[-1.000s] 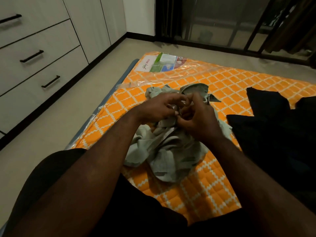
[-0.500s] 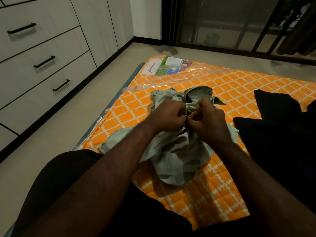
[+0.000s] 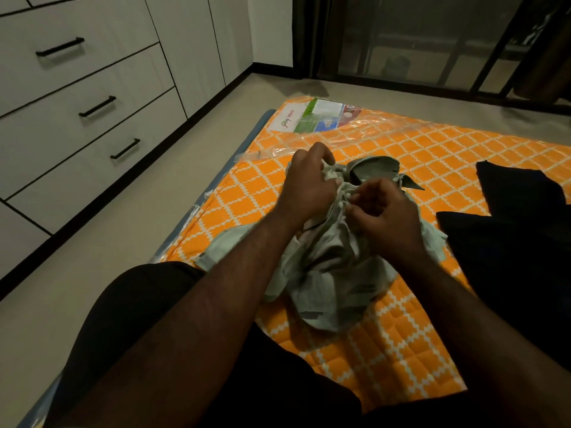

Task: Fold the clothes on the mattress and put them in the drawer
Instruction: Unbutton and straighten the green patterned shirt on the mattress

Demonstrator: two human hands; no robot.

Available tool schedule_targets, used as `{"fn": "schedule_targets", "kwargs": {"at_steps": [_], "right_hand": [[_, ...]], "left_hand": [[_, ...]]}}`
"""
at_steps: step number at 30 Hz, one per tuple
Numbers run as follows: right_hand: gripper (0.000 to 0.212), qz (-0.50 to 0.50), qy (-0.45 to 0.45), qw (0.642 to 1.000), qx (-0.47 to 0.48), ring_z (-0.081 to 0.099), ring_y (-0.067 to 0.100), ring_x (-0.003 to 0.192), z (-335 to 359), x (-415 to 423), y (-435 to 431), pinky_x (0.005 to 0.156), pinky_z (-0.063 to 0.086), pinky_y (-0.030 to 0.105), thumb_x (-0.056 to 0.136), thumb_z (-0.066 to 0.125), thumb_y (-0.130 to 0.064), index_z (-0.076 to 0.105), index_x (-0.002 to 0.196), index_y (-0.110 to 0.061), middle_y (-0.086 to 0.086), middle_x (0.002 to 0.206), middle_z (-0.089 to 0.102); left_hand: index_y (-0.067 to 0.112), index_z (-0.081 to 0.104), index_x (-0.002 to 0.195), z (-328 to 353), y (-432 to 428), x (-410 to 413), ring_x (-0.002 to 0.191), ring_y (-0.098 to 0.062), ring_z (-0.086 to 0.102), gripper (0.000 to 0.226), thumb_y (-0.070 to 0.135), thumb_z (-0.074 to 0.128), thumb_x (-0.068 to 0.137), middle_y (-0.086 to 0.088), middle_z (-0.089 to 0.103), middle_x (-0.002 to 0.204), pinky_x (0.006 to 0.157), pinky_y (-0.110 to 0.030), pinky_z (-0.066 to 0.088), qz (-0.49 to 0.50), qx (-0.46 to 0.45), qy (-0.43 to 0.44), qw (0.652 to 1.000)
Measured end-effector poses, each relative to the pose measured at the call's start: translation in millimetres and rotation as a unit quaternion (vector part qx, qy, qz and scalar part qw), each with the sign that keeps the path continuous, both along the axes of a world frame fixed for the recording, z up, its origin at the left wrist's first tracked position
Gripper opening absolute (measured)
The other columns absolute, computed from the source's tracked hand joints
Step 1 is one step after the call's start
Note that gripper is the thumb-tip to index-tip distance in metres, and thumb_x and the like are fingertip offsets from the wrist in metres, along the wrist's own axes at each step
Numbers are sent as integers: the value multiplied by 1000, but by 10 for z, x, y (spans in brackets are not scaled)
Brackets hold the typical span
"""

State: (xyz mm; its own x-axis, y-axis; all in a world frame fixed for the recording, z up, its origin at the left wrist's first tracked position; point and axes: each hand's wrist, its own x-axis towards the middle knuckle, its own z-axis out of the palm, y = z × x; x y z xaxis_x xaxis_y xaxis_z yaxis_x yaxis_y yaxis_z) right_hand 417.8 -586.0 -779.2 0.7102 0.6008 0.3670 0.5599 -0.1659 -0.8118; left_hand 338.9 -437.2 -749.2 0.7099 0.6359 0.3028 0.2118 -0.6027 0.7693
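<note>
A crumpled pale green shirt (image 3: 333, 285) with dark leaf prints lies on the orange patterned mattress (image 3: 401, 350) in front of me. My left hand (image 3: 309, 183) grips the shirt's front edge near the collar. My right hand (image 3: 386, 214) pinches the buttoned strip of the shirt just beside it, fingers curled. A heap of black clothes (image 3: 513, 242) lies on the mattress to the right. White drawers with black handles (image 3: 97, 106) stand along the left wall, all closed.
A strip of bare floor (image 3: 139, 217) runs between the mattress and the drawers. Clear plastic wrap with a printed label (image 3: 315, 118) covers the mattress's far end. A dark glass door (image 3: 417, 41) stands beyond. My knee in black cloth (image 3: 129, 319) is at the bottom left.
My left hand has moved up toward the collar while the right stays on the button strip. The shirt has been pulled flatter and the view has shifted a little.
</note>
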Motion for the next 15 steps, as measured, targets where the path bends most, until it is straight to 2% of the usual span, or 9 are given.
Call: {"fn": "schedule_targets", "kwargs": {"at_steps": [2, 3, 5, 7, 9, 12, 14, 15], "right_hand": [[23, -16, -21, 999, -22, 68, -4, 82, -4, -11, -9, 75, 57, 20, 82, 78, -8, 65, 97, -20, -14, 89, 70], [21, -22, -37, 999, -31, 68, -5, 80, -2, -23, -12, 71, 56, 20, 82, 77, -7, 66, 95, -20, -14, 87, 69], [18, -20, -70, 996, -43, 66, -4, 75, 20, -48, -9, 64, 51, 13, 83, 76, -7, 66, 93, -18, -10, 84, 68], [15, -6, -95, 994, -45, 62, -5, 68, 62, -84, 7, 61, 44, 5, 84, 78, -9, 67, 91, -16, -8, 78, 65], [13, 14, -112, 993, -41, 61, -5, 63, 124, -145, 21, 59, 41, 4, 85, 81, -17, 68, 86, -17, -16, 71, 61], [24, 65, -108, 989, -78, 61, 0, 58, 186, -319, 24, 53, 38, 9, 87, 81, -36, 66, 69, -29, -17, 59, 59], [39, 89, -98, 984, -120, 60, 5, 51, 165, -474, 27, 47, 38, 16, 86, 76, -52, 61, 57, -31, -12, 51, 60], [48, 95, -95, 980, -148, 59, 8, 48, 149, -553, 33, 46, 43, 26, 85, 73, -60, 61, 52, -27, -8, 49, 60]], "left_hand": [[17, 61, 98, 55, 113, -37, 91, -16, 57, 20, 20, 76, 86, 1, 60, 99, 66, -21, 45, -4, 4, 80, 997], [15, 65, 98, 83, 172, -76, 92, -16, 59, 15, 19, 74, 87, 2, 63, 98, 67, -23, 46, -14, 28, 147, 989], [13, 71, 98, 138, 277, -177, 96, -23, 63, 11, 12, 69, 87, -4, 69, 104, 78, -35, 56, -32, 101, 300, 948], [14, 74, 103, 165, 348, -273, 100, -28, 64, 17, 11, 69, 87, -9, 69, 109, 84, -41, 58, -64, 138, 414, 898], [18, 75, 112, 152, 377, -320, 103, -25, 62, 25, 14, 73, 88, -6, 69, 115, 85, -39, 56, -116, 129, 462, 870], [24, 66, 126, 71, 373, -297, 103, -21, 57, 41, 20, 76, 86, -1, 65, 122, 84, -37, 51, -165, 130, 473, 855], [23, 61, 131, 24, 352, -260, 109, -25, 57, 40, 25, 70, 91, -5, 64, 126, 86, -38, 50, -175, 145, 470, 853], [22, 59, 133, -5, 352, -243, 113, -27, 57, 40, 26, 66, 93, -7, 62, 130, 88, -39, 50, -177, 143, 470, 853]]}}
